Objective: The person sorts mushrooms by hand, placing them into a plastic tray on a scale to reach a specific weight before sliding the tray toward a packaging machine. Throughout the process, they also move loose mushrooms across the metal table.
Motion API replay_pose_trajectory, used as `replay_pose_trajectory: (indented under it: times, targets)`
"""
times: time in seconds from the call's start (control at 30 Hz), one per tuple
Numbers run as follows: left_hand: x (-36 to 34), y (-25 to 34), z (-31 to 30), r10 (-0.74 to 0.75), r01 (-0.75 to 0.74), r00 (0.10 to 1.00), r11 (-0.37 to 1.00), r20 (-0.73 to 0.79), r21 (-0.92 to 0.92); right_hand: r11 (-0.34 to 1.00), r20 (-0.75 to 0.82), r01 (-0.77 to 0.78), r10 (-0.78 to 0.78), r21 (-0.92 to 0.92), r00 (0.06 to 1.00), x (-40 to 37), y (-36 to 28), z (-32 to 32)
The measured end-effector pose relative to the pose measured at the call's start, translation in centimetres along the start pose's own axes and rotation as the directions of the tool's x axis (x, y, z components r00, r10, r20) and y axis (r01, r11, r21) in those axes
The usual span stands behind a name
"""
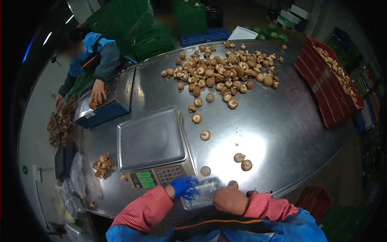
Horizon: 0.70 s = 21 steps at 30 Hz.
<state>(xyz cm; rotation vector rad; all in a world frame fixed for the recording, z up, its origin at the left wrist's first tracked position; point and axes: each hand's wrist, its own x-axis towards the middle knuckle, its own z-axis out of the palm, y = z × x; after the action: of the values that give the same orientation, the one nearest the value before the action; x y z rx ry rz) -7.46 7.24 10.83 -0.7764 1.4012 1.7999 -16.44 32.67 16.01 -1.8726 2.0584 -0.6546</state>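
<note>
My left hand (pixel 184 187), in a blue glove, grips the left end of a clear plastic tray (pixel 203 193) at the near edge of the steel table (pixel 282 129). My bare right hand (pixel 230 200) holds the tray's right side, with a brown mushroom (pixel 232 184) just beyond its fingers. A weighing scale (pixel 151 139) with an empty steel pan and green displays stands just beyond my left hand. Loose mushrooms (pixel 241 161) lie between the scale and a large mushroom heap (pixel 223 70) at the far side.
A red crate (pixel 324 90) with mushrooms stands at the table's right. At far left another person's hand (pixel 98 92) rests on a second, blue scale (pixel 102 107). A small mushroom pile (pixel 102 165) and plastic bags (pixel 78 181) lie at left. Green crates stand behind.
</note>
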Motion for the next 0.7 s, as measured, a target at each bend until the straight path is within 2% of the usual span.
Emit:
replay_pose_trajectory:
  times: [0.07, 0.1, 0.13, 0.17, 0.2, 0.23, 0.27, 0.3, 0.33, 0.37, 0.4, 0.47, 0.57, 0.67, 0.7]
  targets:
    - [0.8, 5.3, 1.9, -0.033, 0.037, 0.999, 0.982, -0.022, 0.187, 0.982, -0.175, -0.189, 0.181, -0.029, 0.968, 0.8, 2.0, -3.7]
    - [1.8, 6.9, 2.8, 0.045, -0.052, 0.998, 0.980, 0.042, 0.193, 0.931, -0.402, -0.341, 0.264, -0.132, 0.877, 0.9, 2.7, -5.3]
    - [2.9, 8.4, 3.7, 0.121, -0.140, 0.987, 0.972, 0.106, 0.192, 0.895, -0.448, -0.431, 0.341, -0.113, 0.827, 0.8, 4.5, -6.3]
    - [4.0, 10.1, 4.3, 0.198, -0.228, 0.966, 0.956, 0.167, 0.184, 0.875, -0.387, -0.475, 0.473, 0.097, 0.792, 0.3, 6.6, -6.3]
    - [5.5, 12.6, 4.1, 0.218, -0.299, 0.932, 0.915, 0.290, 0.272, 0.808, -0.299, -0.507, 0.584, 0.299, 0.755, -0.3, 8.9, -5.8]
    - [6.9, 15.9, 5.0, 0.289, -0.394, 0.915, 0.791, 0.281, 0.468, 0.631, -0.132, -0.460, 0.666, 0.624, 0.735, -1.1, 11.9, -4.6]
    - [10.0, 18.0, 4.0, 0.490, -0.544, 0.822, 0.528, 0.289, 0.652, 0.348, 0.053, -0.384, 0.678, 0.855, 0.733, -1.6, 14.1, -3.7]
    - [12.2, 21.0, 4.1, 0.621, -0.509, 0.769, 0.452, 0.151, 0.733, 0.177, 0.061, -0.288, 0.750, 0.941, 0.659, -1.6, 14.3, -4.3]
    - [16.8, 23.2, 2.5, 0.724, -0.506, 0.690, 0.491, -0.009, 0.709, 0.196, 0.028, -0.287, 0.782, 0.938, 0.623, -2.2, 15.1, -4.5]
    - [18.5, 26.5, 1.5, 0.840, -0.491, 0.540, 0.369, -0.056, 0.789, 0.214, -0.006, -0.287, 0.811, 0.934, 0.585, -3.0, 15.9, -4.5]
    - [19.7, 29.8, 0.5, 0.838, -0.379, 0.532, 0.365, -0.123, 0.850, 0.234, -0.042, -0.287, 0.837, 0.929, 0.545, -3.7, 16.7, -4.5]
    - [25.0, 33.5, -2.5, 0.917, -0.254, 0.359, 0.274, -0.173, 0.928, 0.212, -0.028, -0.338, 0.880, 0.917, 0.474, -5.3, 17.9, -3.9]
    - [28.9, 37.5, -4.0, 0.860, -0.124, 0.443, 0.337, -0.252, 0.933, 0.193, -0.026, -0.359, 0.907, 0.913, 0.421, -7.5, 19.4, -2.1]
    - [30.7, 39.8, -3.7, 0.783, 0.225, 0.538, 0.224, -0.313, 0.948, 0.165, -0.010, -0.336, 0.909, 0.927, 0.417, -9.3, 20.2, -0.6]
    - [30.4, 39.5, -2.8, 0.801, 0.297, 0.483, 0.231, -0.354, 0.927, 0.154, -0.015, -0.305, 0.910, 0.940, 0.414, -9.8, 20.6, 0.1]
